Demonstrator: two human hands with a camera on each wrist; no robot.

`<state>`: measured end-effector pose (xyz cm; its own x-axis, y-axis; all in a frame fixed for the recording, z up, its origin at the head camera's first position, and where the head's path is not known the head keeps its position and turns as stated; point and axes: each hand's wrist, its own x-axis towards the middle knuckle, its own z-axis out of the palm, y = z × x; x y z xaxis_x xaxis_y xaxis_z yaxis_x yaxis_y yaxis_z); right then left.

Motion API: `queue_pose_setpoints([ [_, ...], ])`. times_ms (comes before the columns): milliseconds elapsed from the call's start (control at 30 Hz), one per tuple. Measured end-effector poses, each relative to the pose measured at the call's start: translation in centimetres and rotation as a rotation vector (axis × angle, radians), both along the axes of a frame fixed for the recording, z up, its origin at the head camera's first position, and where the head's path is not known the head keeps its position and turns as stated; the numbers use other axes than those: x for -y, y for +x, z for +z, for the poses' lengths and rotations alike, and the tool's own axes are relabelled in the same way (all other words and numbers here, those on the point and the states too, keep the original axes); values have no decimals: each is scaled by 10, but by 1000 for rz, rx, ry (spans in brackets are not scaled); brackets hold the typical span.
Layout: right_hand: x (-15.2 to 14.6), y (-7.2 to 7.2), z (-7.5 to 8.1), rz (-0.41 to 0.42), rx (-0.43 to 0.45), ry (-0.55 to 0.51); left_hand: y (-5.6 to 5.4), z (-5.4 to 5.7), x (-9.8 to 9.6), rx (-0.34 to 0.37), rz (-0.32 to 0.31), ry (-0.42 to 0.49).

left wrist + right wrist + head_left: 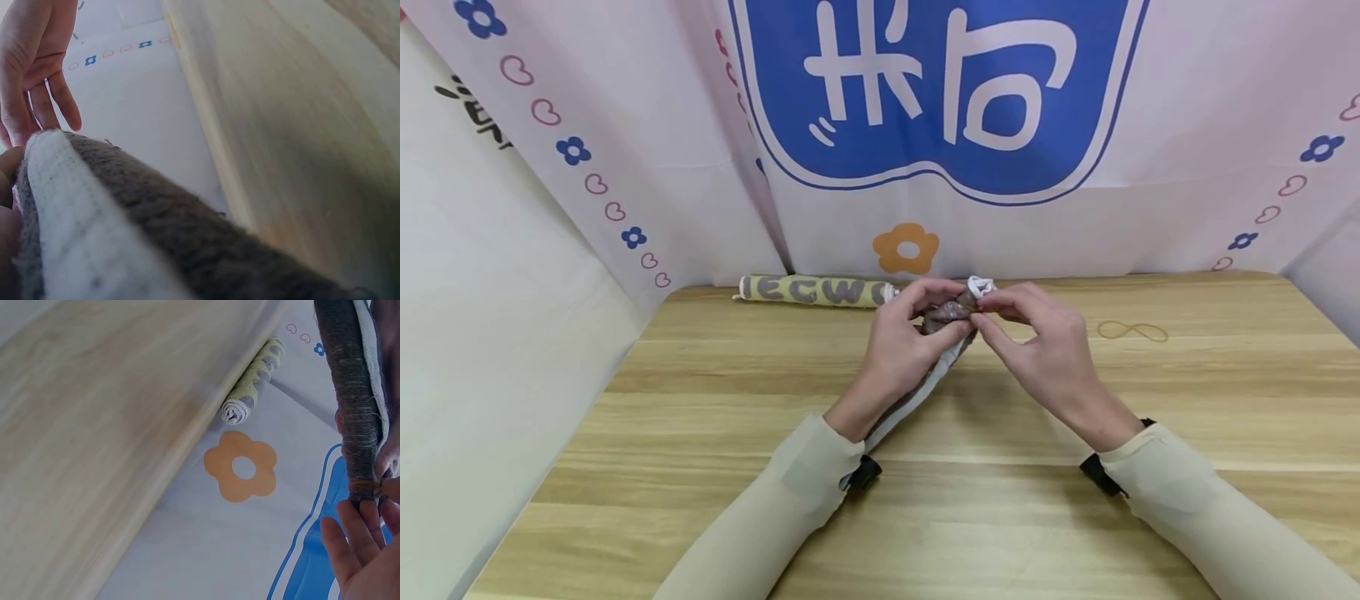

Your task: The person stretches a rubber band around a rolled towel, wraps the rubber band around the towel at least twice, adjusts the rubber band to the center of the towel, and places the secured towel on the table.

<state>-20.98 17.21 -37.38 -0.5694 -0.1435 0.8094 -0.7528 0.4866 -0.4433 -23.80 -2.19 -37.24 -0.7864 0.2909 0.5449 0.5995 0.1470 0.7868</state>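
- The left hand (897,340) grips a fuzzy grey-brown cloth roll (144,194), white-edged, over the worktop (985,525).
- The right hand (1054,346) pinches a thin elastic band (364,484) at its end.
- Behind lies a yellow-and-grey cloth cylinder (812,290).
- A loose band (1132,327) forms a figure-eight.

Pale wood-grain table (970,533) takes up 6 o'clock, white printed backdrop (662,125) behind it at 12 with a huge blue logo (934,92), off-white side panel (475,333) around 9.

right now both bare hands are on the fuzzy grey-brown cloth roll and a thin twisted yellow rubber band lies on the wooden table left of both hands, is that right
Wrong side: the head view shows the thin twisted yellow rubber band lying right of the right hand; the rest holds.
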Motion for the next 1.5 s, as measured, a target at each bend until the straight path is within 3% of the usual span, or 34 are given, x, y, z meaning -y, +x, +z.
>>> queue_pose_setpoints([
  [200,-1,0,-2,-34,-2,38,0,-1,0,30,-8,11],
  [500,1,3,1,35,235,-58,-2,0,2,5,-46,16],
  [667,0,4,4,60,310,-90,-2,0,2,-4,-46,14],
  [1100,-1,4,2,195,579,-80,1,-4,-4,-100,102,-6],
  [1267,1,4,2,194,575,-38,2,-5,-5,-130,113,-4],
  [1500,1,2,-2,191,420,-24,-2,-7,-3,-146,125,0],
])
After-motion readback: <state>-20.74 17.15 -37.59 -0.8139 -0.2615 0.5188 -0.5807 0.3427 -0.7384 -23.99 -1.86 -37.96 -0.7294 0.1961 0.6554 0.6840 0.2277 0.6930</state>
